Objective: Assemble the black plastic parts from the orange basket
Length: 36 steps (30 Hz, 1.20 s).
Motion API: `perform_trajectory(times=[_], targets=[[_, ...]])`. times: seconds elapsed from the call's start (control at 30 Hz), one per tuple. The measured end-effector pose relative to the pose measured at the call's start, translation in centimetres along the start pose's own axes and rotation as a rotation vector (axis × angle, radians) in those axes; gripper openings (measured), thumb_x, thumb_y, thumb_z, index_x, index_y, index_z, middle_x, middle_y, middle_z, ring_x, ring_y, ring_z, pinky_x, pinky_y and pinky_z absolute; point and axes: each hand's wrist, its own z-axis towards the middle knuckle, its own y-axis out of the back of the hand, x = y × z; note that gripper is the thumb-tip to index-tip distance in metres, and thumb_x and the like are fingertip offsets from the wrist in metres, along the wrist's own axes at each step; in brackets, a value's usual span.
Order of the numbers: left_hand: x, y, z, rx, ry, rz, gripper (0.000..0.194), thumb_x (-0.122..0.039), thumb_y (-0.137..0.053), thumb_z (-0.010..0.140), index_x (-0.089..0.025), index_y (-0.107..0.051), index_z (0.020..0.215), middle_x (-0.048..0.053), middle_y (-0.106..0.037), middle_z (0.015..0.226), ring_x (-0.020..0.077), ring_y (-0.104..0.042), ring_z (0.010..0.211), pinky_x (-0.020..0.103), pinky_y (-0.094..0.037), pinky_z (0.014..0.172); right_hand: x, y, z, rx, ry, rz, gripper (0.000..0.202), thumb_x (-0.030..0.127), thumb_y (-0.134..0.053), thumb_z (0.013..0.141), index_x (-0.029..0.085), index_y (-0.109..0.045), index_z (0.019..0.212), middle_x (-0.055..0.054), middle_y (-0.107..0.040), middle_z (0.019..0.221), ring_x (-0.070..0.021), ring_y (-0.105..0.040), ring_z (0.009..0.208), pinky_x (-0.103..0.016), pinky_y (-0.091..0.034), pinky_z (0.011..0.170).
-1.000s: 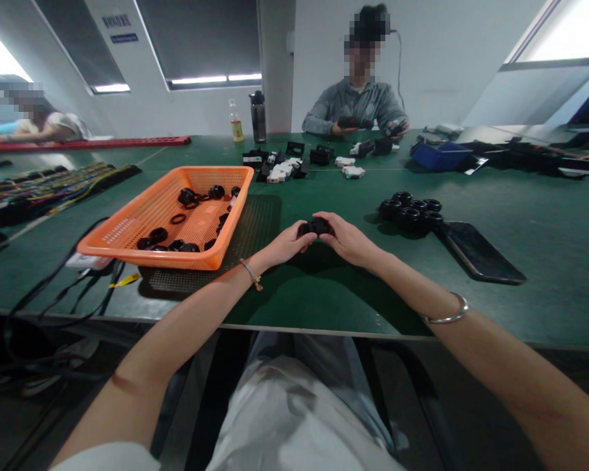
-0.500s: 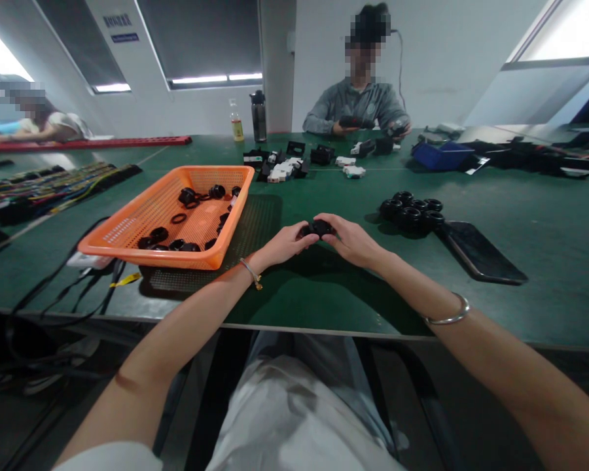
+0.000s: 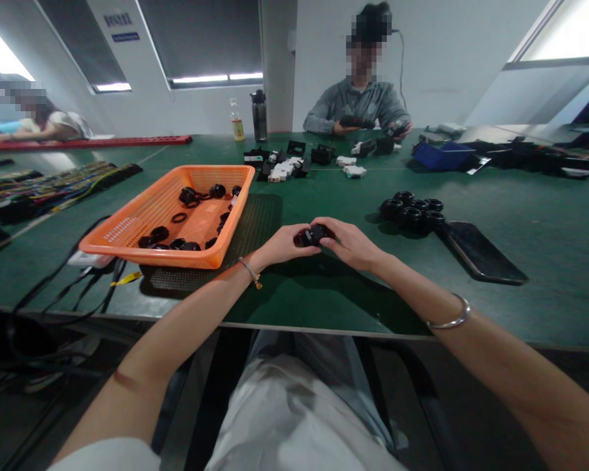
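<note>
Between my two hands, above the green table (image 3: 324, 190), is a small black round part (image 3: 318, 234); its exact kind is not clear. My left hand (image 3: 287, 244) grips its left side, thumb and fingers closed around it. From the right, the fingers of my right hand (image 3: 346, 242) are closed on the same part and cover some of it. An orange basket (image 3: 127, 254) at my left holds several black rings and round parts (image 3: 160, 233). To my right stands a cluster of black ring-shaped parts (image 3: 411, 216).
A black smartphone (image 3: 483, 252) lies beside the cluster. Black and white pieces (image 3: 285, 169) are strewn further back, near a blue bin (image 3: 442, 157). Cables (image 3: 73, 288) hang over the front edge at left. A person (image 3: 358, 104) sits opposite, another (image 3: 34, 118) at far left.
The black part has turned and tilted between my hands, showing more of its side. My right hand has shifted slightly down; the basket and cluster stay put.
</note>
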Motion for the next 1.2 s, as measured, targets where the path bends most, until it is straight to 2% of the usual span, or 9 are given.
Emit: perform_trajectory(times=[0.13,0.23,0.33,0.4,0.57,0.7,0.87,1.03,1.2], targets=[[-0.4,-0.1,0.0,-0.045,0.048,-0.017,0.036,-0.047,-0.06,0.07,-0.014,-0.055,0.08,-0.003,-0.049,0.066,0.0092,-0.042,0.06,0.021,-0.032,0.056,0.1,0.0,0.2,-0.046,-0.022,0.023,0.028,0.034,-0.036,0.088,0.017,-0.05,0.105,-0.01,-0.064,0.096,-0.0229,-0.06,0.084,-0.035,-0.046,0.076],[-0.5,-0.2,0.3,-0.067,0.094,-0.116,0.035,-0.046,-0.063,0.069,-0.015,-0.052,0.082,-0.003,-0.048,0.065,0.0083,-0.041,0.058,0.02,-0.033,0.054,-0.3,-0.1,0.2,-0.104,-0.026,0.058,0.028,0.034,-0.038,0.087,0.017,-0.048,0.108,-0.011,-0.062,0.101,-0.0227,-0.059,0.088,-0.036,-0.046,0.078],[-0.5,-0.5,0.8,-0.058,0.258,-0.319,0.037,-0.053,-0.043,0.081,-0.016,-0.049,0.078,-0.003,-0.045,0.059,0.0075,-0.039,0.048,0.021,-0.032,0.048,-0.8,-0.5,0.1,-0.139,-0.052,0.065,0.03,0.03,-0.041,0.086,0.017,-0.045,0.112,-0.013,-0.059,0.108,-0.0237,-0.057,0.094,-0.039,-0.046,0.081],[-0.5,-0.8,1.2,-0.116,0.392,-0.386,0.05,-0.055,-0.022,0.088,-0.016,-0.048,0.071,-0.002,-0.043,0.054,0.0077,-0.038,0.043,0.022,-0.031,0.045,-0.8,-0.9,0.1,-0.148,-0.068,0.052,0.031,0.027,-0.042,0.084,0.018,-0.043,0.114,-0.014,-0.057,0.11,-0.0243,-0.056,0.097,-0.041,-0.045,0.082],[-0.1,-1.5,1.9,-0.32,0.536,-0.25,0.064,-0.062,-0.011,0.085,-0.017,-0.047,0.058,0.002,-0.044,0.047,0.0117,-0.047,0.047,0.024,-0.037,0.048,-0.3,-1.5,0.4,-0.132,-0.028,0.006,0.033,0.02,-0.044,0.082,0.02,-0.042,0.115,-0.013,-0.054,0.109,-0.0257,-0.053,0.101,-0.045,-0.045,0.084],[0.1,-1.4,2.0,-0.32,0.534,-0.143,0.053,-0.052,-0.019,0.088,-0.018,-0.049,0.06,0.004,-0.048,0.05,0.0163,-0.053,0.057,0.027,-0.039,0.056,0.0,-1.7,0.5,-0.096,0.031,-0.031,0.034,0.018,-0.043,0.082,0.021,-0.041,0.115,-0.013,-0.053,0.112,-0.0265,-0.051,0.105,-0.047,-0.043,0.087],[-0.5,-1.6,1.8,-0.362,0.471,-0.003,0.031,-0.032,-0.033,0.087,-0.017,-0.052,0.066,0.008,-0.059,0.069,0.0198,-0.056,0.075,0.028,-0.039,0.065,0.0,-1.7,0.4,-0.095,-0.035,-0.145,0.033,0.025,-0.042,0.084,0.019,-0.041,0.117,-0.014,-0.056,0.106,-0.0283,-0.056,0.095,-0.046,-0.045,0.081],[-0.9,-1.9,1.8,-0.356,0.487,0.021,0.03,-0.027,-0.031,0.086,-0.015,-0.054,0.071,0.014,-0.061,0.085,0.0244,-0.055,0.086,0.031,-0.038,0.07,0.1,-2.4,0.3,-0.171,-0.097,-0.164,0.031,0.035,-0.035,0.088,0.017,-0.044,0.111,-0.015,-0.06,0.103,-0.028,-0.059,0.088,-0.043,-0.047,0.075],[-1.5,-1.6,2.0,-0.393,0.49,0.064,0.036,-0.028,-0.028,0.087,-0.016,-0.055,0.067,0.014,-0.062,0.081,0.0249,-0.056,0.09,0.03,-0.038,0.071,0.4,-3.1,0.4,-0.225,-0.225,-0.077,0.032,0.039,-0.03,0.09,0.019,-0.044,0.109,-0.012,-0.063,0.094,-0.026,-0.06,0.079,-0.04,-0.048,0.069]])
